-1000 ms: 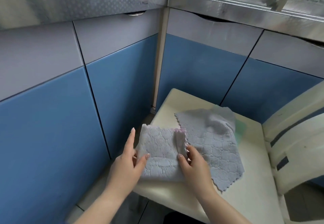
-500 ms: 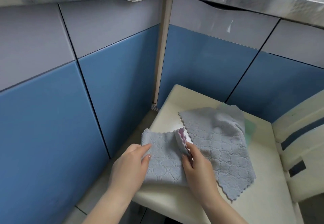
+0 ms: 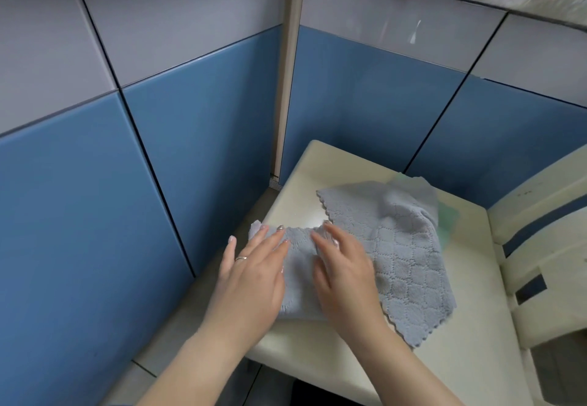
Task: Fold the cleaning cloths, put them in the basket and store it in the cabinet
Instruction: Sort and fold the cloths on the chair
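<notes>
Both palms flat, fingers spread: my left hand [image 3: 254,273] and right hand [image 3: 344,273] press folded cloth [image 3: 300,275] at stool's [image 3: 470,355] near-left corner. Risk: cloth overhangs left edge, may slide off; releasing pressure may spring fold. Unfolded cloth [image 3: 400,246] beside, touching. Basket not visible.

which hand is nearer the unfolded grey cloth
Right. The right hand lies against the unfolded grey cloth's left edge; the left hand presses the folded cloth, farther left.
</notes>
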A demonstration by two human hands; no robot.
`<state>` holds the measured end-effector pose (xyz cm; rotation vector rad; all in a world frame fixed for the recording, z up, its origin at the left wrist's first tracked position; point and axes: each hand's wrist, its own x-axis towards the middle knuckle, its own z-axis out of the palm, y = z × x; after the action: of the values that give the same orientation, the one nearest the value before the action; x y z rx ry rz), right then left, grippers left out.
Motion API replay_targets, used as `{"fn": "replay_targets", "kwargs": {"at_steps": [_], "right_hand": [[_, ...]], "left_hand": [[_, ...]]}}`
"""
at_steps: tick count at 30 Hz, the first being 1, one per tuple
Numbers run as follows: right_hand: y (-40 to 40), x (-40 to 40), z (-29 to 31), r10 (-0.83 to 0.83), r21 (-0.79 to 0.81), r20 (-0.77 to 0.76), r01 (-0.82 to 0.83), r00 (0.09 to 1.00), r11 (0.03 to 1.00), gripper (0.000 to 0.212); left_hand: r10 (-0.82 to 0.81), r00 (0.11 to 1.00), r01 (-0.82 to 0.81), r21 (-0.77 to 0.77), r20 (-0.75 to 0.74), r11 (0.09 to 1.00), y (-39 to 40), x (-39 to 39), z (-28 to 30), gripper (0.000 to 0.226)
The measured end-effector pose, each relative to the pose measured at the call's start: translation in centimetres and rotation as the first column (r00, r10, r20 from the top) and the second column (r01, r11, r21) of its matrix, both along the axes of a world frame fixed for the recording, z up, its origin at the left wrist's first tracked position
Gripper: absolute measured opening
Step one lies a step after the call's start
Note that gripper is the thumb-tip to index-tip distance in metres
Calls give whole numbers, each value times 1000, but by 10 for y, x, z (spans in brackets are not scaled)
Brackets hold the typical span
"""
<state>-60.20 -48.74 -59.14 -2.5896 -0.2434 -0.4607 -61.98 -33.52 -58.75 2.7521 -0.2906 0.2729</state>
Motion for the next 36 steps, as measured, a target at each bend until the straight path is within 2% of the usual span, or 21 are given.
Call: {"fn": "replay_targets", "kwargs": {"at_steps": [3,5,7,9,11,14,17,19,22,26,28,31,34,36], "right_hand": [[16,1,-7,76,-247,-165,-115,983,962,40],[17,5,-12,66,-320,-287,-161,956,934,46],[14,10,-12,53,-370,-361,-195,931,908,62],[7,15,-16,52,-333,-448,-220,892,917,81],[3,15,-15,10,-316,-491,-189,871,930,89],[5,15,-13,-12,-291,-512,-160,859,943,91],[1,16,-3,22,-273,-549,-204,836,940,78],[-9,14,6,42,-199,-507,-165,861,966,68],[-26,3,11,-3,-45,-454,-19,891,999,49],[-30,-5,8,35,163,-545,65,838,985,27],[-24,-6,7,67,335,-544,143,837,931,20],[-12,-6,8,119,553,-533,238,837,799,25],[-1,-12,18,139,684,-516,309,845,661,29],[5,-16,30,149,722,-500,315,853,616,30]], "left_hand": [[10,987,1,64,-159,998,-8,8,1,50],[60,953,-42,67,-297,997,-9,15,-4,50],[127,914,-98,92,-386,991,-8,17,-7,55],[181,889,-169,66,-421,983,-5,17,-12,62],[203,872,-207,40,-446,977,-3,16,-12,66],[209,866,-221,27,-454,975,-1,17,-15,67],[219,841,-258,-10,-495,966,0,16,-15,67],[216,840,-283,-62,-498,957,5,14,-13,63],[194,881,-299,-191,-431,935,12,7,-12,52],[144,928,-290,-424,-342,858,20,4,-14,42],[146,943,-288,-513,-300,809,18,2,-12,39],[175,955,-293,-660,-240,692,8,0,-1,41],[172,956,-292,-764,-236,576,7,-7,13,43],[190,951,-308,-802,-244,512,16,-13,27,41]]}}
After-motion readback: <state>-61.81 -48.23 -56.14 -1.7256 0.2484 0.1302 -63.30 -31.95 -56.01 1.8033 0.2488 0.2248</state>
